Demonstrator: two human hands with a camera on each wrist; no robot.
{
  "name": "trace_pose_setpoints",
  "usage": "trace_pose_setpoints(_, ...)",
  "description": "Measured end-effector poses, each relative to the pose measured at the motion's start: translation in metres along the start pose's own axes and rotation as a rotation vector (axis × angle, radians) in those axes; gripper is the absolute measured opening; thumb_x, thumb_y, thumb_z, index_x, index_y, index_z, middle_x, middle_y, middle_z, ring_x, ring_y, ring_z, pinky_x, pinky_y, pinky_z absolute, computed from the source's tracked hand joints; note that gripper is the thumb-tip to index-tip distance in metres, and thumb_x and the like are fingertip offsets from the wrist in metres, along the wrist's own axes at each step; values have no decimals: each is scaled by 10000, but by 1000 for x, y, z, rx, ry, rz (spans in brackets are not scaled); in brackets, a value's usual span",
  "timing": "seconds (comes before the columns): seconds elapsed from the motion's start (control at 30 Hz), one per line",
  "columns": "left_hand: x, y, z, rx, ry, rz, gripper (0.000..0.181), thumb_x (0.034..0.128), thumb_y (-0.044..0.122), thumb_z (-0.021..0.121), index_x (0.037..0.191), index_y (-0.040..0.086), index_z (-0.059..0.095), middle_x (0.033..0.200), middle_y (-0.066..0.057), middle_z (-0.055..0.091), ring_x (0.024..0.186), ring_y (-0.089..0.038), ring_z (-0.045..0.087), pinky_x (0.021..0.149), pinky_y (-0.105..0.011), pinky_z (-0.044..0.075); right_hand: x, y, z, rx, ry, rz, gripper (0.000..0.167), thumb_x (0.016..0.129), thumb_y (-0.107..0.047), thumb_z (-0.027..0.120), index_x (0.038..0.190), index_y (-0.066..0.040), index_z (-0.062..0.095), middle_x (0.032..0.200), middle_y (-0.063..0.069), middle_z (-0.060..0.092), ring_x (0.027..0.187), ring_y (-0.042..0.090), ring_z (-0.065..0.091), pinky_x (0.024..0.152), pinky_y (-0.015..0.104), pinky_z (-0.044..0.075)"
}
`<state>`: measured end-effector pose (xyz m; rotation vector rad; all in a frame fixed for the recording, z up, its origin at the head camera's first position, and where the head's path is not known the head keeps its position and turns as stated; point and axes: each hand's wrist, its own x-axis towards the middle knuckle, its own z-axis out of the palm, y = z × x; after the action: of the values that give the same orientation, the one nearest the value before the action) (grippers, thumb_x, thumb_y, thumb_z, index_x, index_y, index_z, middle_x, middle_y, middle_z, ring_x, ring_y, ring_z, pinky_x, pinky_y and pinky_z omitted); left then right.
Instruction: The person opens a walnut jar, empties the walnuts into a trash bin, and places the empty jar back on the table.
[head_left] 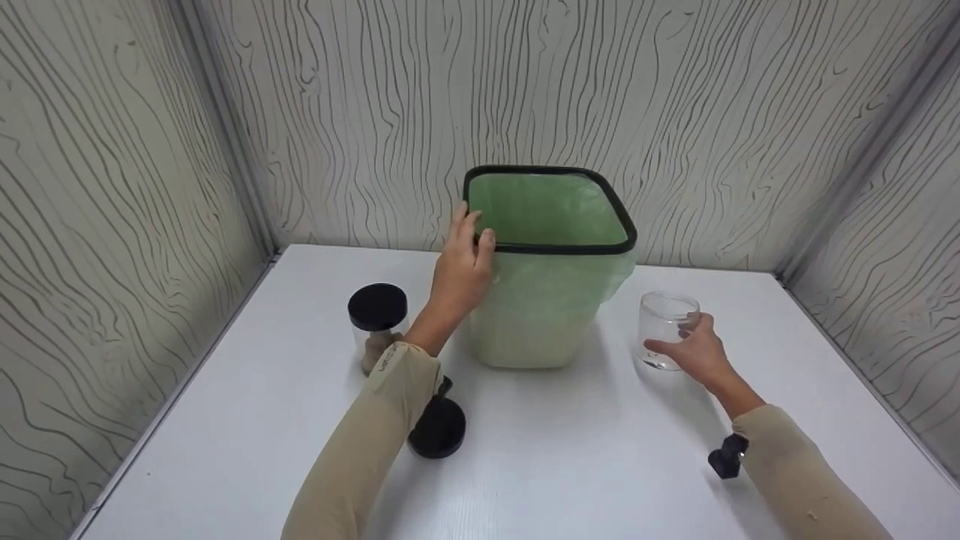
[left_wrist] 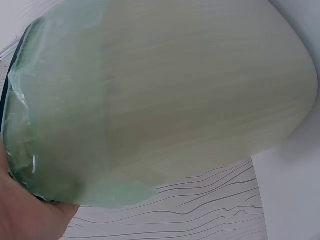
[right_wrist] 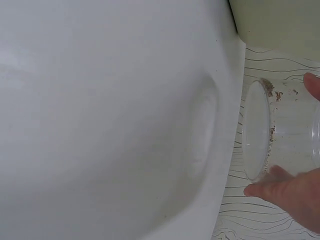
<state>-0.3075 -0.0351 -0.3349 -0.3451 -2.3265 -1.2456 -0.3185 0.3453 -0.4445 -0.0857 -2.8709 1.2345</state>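
Bin: the bin (head_left: 525,337) stands upright on the white table (head_left: 525,472), its mouth facing up; a thin green liner (head_left: 555,281) lines it and folds over outside, below the black rim (head_left: 570,249).
Left hand: my left hand (head_left: 461,274) is clamped on the rim at the bin's near left corner, thumb at the front edge and fingers over the left edge.
Right hand: my right hand (head_left: 697,349), to the right of the bin, grips the jar with thumb on one side and fingers on the other.
Jar: the jar (head_left: 658,326) is clear, lidless and roughly upright, to the right of the bin and apart from it; the right wrist view shows its base clear of the table.
Specks: brown specks (right_wrist: 272,92) cling about the jar's base.
Capped jar: left of the bin, beyond my left forearm, stands the capped jar (head_left: 379,306), black-topped, with beige contents I cannot identify.
Lid: the black lid (head_left: 446,431) lies in front of the bin, toward its left, partly hidden by my sleeve (head_left: 360,442).
Walls: pale, dark-lined walls (head_left: 360,112) rise behind the bin and to both sides.
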Motion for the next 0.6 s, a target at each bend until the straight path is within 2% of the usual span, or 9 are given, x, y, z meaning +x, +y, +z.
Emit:
trace_pose_setpoints(0.23, 0, 1, 0, -3, -12, 7, 525, 1026, 360, 316, 1448, 49, 338, 1554, -94, 173, 1122, -243, 542, 847, -420, 450, 4, 7, 7, -14, -23, 27, 1165, 762, -465, 751, 1405, 120, -24, 1401, 385, 226, 1287, 506, 269, 1020, 552, 296)
trace_pose_setpoints(0.6, -1, 1, -2, 1, -10, 12, 525, 1024, 359, 321, 1448, 50, 340, 1555, -91, 177, 1164, -257, 518, 903, -431, 428, 7, 9, 9, -13, -56, 76, 1168, 763, -487, 742, 1414, 109, -24, 1421, 371, 206, 1296, 504, 256, 1028, 558, 279)
